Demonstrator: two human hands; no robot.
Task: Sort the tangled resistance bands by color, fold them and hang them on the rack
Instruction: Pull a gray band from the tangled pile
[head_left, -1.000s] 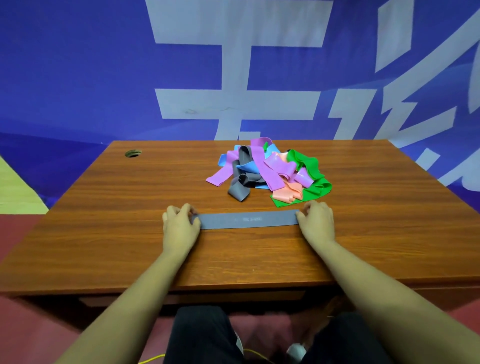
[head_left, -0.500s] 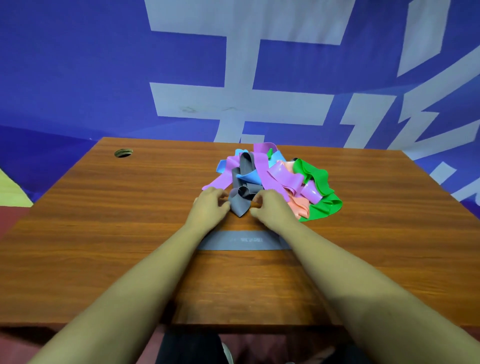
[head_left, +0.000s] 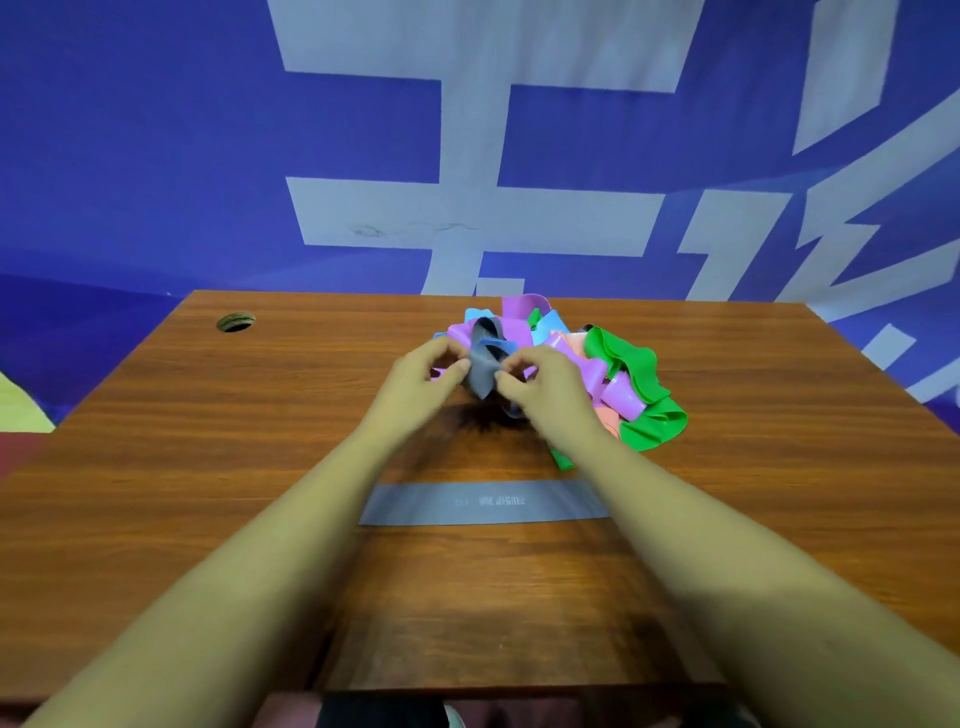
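Behind the desk a blue banner (head_left: 156, 156) is hanging, carrying big pale strokes of characters that are cut off at the frame edges and cannot be read whole. Below it a brown wooden desk (head_left: 208, 467) is filling the view, with a round cable hole (head_left: 235, 321) well to the left of the fingers.

Both hands are reaching forward to the tangled pile of bands (head_left: 592, 374). The left hand (head_left: 421, 379) is pinching one side of a twisted grey band (head_left: 483, 376) between thumb and curled fingers, and the right hand (head_left: 545, 384) is pinching its other side the same way, so the grey loop is sitting between the two sets of fingertips. Purple (head_left: 519, 312) and light blue (head_left: 550, 325) strips are lying just beyond the fingers. A green band (head_left: 639, 374) is spreading to the right of the right hand, with a peach strip (head_left: 608, 418) beside it.

Nearer the body than the fingers, between the forearms, a second grey band (head_left: 415, 506) is lying flat on the wood. Faint pale print is showing along its middle, too blurred to read.
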